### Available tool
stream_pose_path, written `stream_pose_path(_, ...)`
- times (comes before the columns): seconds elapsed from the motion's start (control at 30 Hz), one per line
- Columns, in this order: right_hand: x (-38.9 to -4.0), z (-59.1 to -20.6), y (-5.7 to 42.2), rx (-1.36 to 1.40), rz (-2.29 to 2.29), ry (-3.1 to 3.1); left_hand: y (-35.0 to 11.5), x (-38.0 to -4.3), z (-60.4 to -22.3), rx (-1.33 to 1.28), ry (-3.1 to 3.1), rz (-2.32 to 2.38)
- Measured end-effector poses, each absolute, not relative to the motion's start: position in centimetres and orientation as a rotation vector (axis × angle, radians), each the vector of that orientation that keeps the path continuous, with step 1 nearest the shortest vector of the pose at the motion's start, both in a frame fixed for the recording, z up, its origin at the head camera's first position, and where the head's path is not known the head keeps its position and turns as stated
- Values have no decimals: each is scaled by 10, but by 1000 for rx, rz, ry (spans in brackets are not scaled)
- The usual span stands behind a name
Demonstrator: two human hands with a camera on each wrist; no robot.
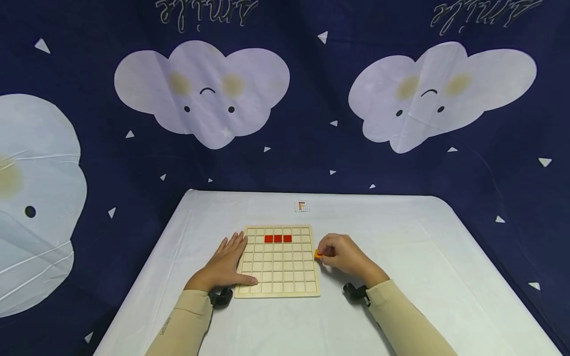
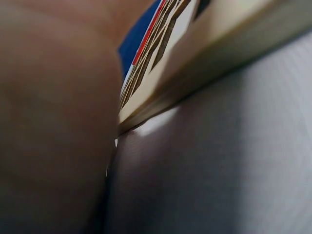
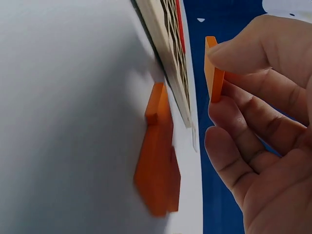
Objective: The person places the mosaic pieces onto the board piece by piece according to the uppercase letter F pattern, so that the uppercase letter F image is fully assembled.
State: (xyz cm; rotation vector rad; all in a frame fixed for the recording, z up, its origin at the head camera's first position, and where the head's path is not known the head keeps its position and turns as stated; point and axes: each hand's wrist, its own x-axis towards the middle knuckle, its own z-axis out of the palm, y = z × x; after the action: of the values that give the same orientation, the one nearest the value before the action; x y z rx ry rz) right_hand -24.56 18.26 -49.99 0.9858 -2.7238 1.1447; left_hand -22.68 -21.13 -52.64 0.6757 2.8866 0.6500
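The left hand (image 1: pixel 227 262) is laid, fingers straight, over the left edge of the grid board (image 1: pixel 286 270); off its right edge an orange tile (image 3: pixel 214 73) is pinched by the right hand (image 1: pixel 342 254) near orange pieces (image 3: pixel 155 161). Red tiles (image 1: pixel 278 239) are set toward its far edge, a card (image 1: pixel 302 206) beyond.

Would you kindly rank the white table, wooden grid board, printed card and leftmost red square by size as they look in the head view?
1. White table
2. Wooden grid board
3. Printed card
4. Leftmost red square
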Motion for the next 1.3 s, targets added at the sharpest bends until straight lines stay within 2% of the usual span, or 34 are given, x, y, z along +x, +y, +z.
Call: stream_pose_path(1.3,-282,-495,89,1217,1030,-2759,-212,-228,-529,665,2885,635)
